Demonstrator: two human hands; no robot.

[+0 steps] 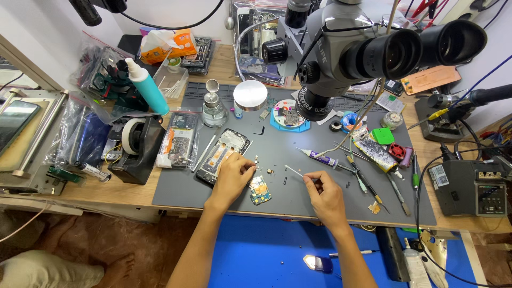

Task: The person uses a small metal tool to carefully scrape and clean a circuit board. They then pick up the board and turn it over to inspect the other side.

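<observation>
Left hand (pixel 233 175) rests on grey work mat (pixel 224 197), fingers curled shut pinching sth tiny, can't tell what, just above small circuit board (pixel 260 190) lying on mat btwn both hands. Right hand (pixel 324 193) pinches a cotton swab (pixel 294 170), tip pointing up-left. Opened phone (pixel 222 154) lies touching left hand. Microscope (pixel 341 48) overhangs mat centre, blocking bench behind. Teal squeeze bottle (pixel 148 88) far left; orange-white pack (pixel 166 44) at back; black tape dispenser (pixel 137 146) at left; tube of adhesive (pixel 319 157) right of swab.
</observation>
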